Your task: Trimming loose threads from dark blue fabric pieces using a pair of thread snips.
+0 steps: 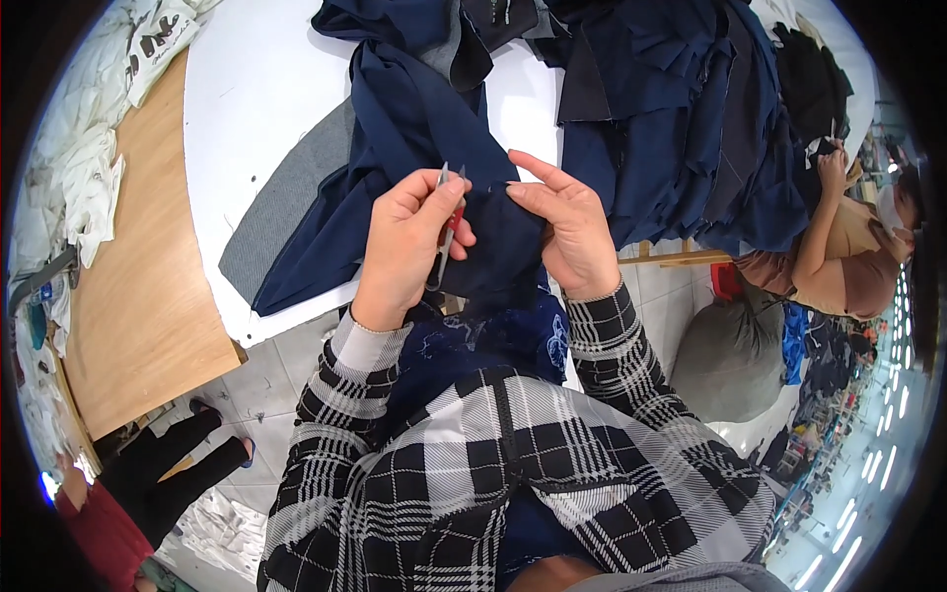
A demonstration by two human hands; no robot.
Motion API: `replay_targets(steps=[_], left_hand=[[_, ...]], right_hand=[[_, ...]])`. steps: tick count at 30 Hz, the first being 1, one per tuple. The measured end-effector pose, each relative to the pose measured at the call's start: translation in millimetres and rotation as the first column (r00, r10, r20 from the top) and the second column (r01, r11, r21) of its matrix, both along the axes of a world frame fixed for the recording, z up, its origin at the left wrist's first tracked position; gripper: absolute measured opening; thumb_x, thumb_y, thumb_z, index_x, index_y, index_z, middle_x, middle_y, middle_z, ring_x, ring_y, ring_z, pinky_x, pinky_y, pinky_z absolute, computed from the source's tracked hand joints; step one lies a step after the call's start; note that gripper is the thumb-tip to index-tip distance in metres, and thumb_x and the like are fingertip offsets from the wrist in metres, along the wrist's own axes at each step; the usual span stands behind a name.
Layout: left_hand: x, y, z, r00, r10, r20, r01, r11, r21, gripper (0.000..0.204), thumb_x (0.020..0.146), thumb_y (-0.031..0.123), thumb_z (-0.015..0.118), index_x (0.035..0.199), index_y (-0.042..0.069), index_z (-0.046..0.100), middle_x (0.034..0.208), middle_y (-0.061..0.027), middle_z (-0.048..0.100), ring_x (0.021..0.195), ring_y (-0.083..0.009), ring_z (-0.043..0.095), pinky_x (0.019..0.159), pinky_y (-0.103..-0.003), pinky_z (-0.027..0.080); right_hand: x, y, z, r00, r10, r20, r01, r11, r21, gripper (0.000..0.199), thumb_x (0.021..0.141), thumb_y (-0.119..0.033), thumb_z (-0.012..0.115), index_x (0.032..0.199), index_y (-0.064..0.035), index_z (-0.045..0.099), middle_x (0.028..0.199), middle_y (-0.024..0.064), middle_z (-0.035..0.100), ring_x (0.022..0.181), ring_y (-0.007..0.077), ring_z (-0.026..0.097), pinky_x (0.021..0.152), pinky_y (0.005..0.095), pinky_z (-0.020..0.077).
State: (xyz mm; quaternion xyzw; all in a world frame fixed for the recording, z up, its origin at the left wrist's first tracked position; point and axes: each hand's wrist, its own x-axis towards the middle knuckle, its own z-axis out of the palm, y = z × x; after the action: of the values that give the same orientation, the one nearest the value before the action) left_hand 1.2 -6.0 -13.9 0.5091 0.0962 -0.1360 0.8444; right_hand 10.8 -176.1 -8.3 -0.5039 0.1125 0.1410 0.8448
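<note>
My left hand (419, 222) is closed around a pair of small thread snips (449, 232) with a red part, the pointed blades sticking up past my thumb and index finger. Dark navy fabric (498, 237) hangs between my two hands over the table's near edge. My right hand (567, 222) grips that fabric at its upper right edge, thumb pressed on top, index finger stretched out toward the left; its other fingers are partly hidden. More of the navy garment (395, 128), with a grey piece (296, 202) beside it, spreads over the white tabletop (232, 128).
A large heap of navy pieces (681, 118) covers the table's right side. A wooden board (138, 266) adjoins at left, with white cloth (94, 187) along its edge. One person (829, 247) works at right; another (148, 483) is at lower left. A grey sack (730, 350) stands on the floor.
</note>
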Motion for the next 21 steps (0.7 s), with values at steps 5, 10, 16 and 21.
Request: replay_targets(steps=[5,10,16,21], left_hand=[[3,-2,4,0.985,-0.048,0.163,-0.01,0.941,0.338,0.016,0.081,0.009,0.066,0.096,0.003,0.063,0.074,0.0005,0.054,0.052,-0.0039,0.046,0.045,-0.016,0.037],[11,-2,5,0.975,-0.148,0.166,0.076,0.923,0.378,0.013,0.085,0.014,0.063,0.088,0.002,0.062,0.06,0.0036,0.051,0.049,-0.001,0.043,0.043,-0.015,0.032],[18,7,-3,0.951,-0.265,-0.16,0.242,0.959,-0.146,0.013,0.087,0.016,0.06,0.085,0.003,0.061,0.063,0.001,0.05,0.048,-0.004,0.043,0.041,-0.018,0.033],[19,9,-10,0.919,-0.332,-0.213,0.237,0.897,-0.373,0.012,0.088,0.012,0.059,0.086,0.001,0.06,0.065,0.0007,0.052,0.049,-0.0043,0.044,0.039,-0.017,0.032]], right_hand=[[0,0,3,0.998,0.038,0.059,-0.034,0.997,-0.076,0.043,0.081,0.003,0.06,0.122,0.0075,0.049,0.091,0.011,0.066,0.083,0.0109,0.062,0.08,0.0198,0.0461],[2,-1,9,0.988,0.142,0.053,-0.137,0.987,-0.088,0.046,0.081,0.003,0.061,0.124,0.0072,0.047,0.091,0.0107,0.066,0.083,0.0103,0.061,0.08,0.0192,0.0462],[4,-8,10,0.975,0.205,0.09,-0.194,0.974,-0.119,0.05,0.081,0.004,0.062,0.127,0.0051,0.045,0.092,0.0101,0.066,0.083,0.0103,0.061,0.08,0.019,0.0466],[5,-8,11,0.967,0.23,0.107,-0.213,0.965,-0.15,0.051,0.08,0.005,0.062,0.128,0.0046,0.044,0.092,0.0099,0.066,0.084,0.0103,0.061,0.08,0.0186,0.0468]])
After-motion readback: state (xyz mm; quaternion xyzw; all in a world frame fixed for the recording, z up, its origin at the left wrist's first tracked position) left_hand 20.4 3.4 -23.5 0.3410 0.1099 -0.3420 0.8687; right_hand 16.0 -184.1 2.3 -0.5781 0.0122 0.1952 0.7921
